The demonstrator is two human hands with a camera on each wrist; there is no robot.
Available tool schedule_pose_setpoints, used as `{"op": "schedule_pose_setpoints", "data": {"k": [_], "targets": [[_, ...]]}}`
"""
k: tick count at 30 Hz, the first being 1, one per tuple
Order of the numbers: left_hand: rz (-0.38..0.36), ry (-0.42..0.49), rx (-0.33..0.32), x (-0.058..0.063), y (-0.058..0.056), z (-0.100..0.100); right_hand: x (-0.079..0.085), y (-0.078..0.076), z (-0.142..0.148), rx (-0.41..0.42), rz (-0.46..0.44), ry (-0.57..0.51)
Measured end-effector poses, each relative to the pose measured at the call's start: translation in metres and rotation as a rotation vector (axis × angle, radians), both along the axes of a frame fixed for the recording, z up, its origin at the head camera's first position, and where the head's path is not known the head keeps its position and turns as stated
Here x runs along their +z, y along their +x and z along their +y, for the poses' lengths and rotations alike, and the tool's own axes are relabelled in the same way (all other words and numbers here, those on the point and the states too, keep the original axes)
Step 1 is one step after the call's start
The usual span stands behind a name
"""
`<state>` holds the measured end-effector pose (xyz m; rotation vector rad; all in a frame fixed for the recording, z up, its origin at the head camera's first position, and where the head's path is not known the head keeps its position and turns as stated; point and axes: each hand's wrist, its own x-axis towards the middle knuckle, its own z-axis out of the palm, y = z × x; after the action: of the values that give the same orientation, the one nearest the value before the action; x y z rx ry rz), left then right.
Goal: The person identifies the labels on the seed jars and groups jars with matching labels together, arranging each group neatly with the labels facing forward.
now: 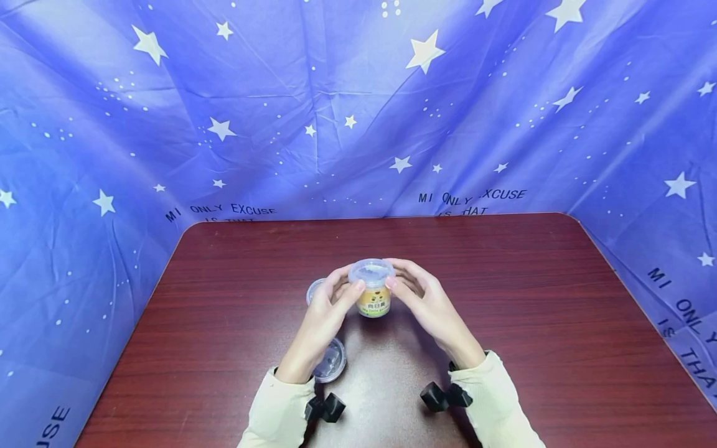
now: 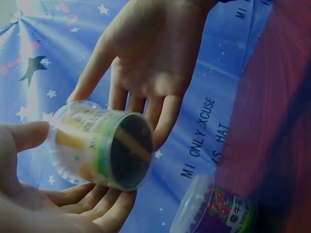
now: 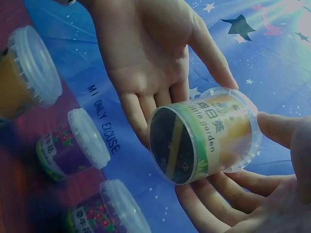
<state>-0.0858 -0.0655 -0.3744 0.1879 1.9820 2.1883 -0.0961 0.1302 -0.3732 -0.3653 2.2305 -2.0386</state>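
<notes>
Between both hands is a small clear plastic tub with a translucent lid and a yellow-green label reading "little garden". My left hand holds its left side, thumb near the lid and fingers curving behind. From the other side my right hand grips it the same way, its thumb close under the lid rim. Both wrist views show the tub tilted, its dark base toward the camera. A purple-labelled tub and an orange-brown one stand beyond the left hand; in the head view that hand partly hides the tubs there.
Another purple-labelled tub stands at the bottom of the right wrist view. A lidded tub is beside the left wrist in the head view. The dark red wooden table is enclosed by a blue star-printed cloth.
</notes>
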Motion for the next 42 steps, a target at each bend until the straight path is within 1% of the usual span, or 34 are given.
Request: {"op": "schedule_pose_setpoints", "data": {"k": [4, 9, 13, 16, 19, 21, 24, 28, 32, 34, 37, 39, 42], "targets": [[-0.01, -0.019, -0.058, -0.003, 0.001, -0.004, -0.005, 0.002, 0.004, 0.029, 0.009, 0.036], [-0.01, -0.093, -0.123, -0.005, 0.002, -0.011, -0.011, 0.004, 0.008, 0.094, -0.001, 0.046], [-0.03, -0.151, -0.179, -0.008, 0.001, -0.016, -0.017, 0.004, 0.012, 0.152, 0.001, 0.058], [-0.04, -0.165, -0.229, -0.011, 0.001, -0.021, -0.02, 0.006, 0.015, 0.183, 0.002, 0.081], [-0.043, -0.148, -0.268, -0.014, -0.001, -0.024, -0.021, 0.006, 0.017, 0.214, -0.015, 0.101], [-0.039, -0.136, -0.287, -0.016, -0.001, -0.025, -0.022, 0.006, 0.019, 0.235, -0.032, 0.113], [-0.031, -0.147, -0.307, -0.02, -0.002, -0.026, -0.024, 0.006, 0.022, 0.268, -0.048, 0.133], [0.0, -0.211, -0.329, -0.024, -0.001, -0.027, -0.031, 0.005, 0.026, 0.317, -0.053, 0.139], [0.044, -0.281, -0.354, -0.027, -0.001, -0.028, -0.038, 0.003, 0.029, 0.38, -0.06, 0.108], [0.053, -0.303, -0.37, -0.028, -0.001, -0.028, -0.041, 0.002, 0.031, 0.409, -0.063, 0.096], [0.05, -0.32, -0.386, -0.03, -0.001, -0.027, -0.044, 0.001, 0.032, 0.431, -0.068, 0.096], [0.049, -0.334, -0.39, -0.031, 0.0, -0.027, -0.045, 0.0, 0.032, 0.439, -0.058, 0.115], [0.067, -0.356, -0.395, -0.033, 0.0, -0.026, -0.046, 0.0, 0.031, 0.44, -0.051, 0.136]]}}
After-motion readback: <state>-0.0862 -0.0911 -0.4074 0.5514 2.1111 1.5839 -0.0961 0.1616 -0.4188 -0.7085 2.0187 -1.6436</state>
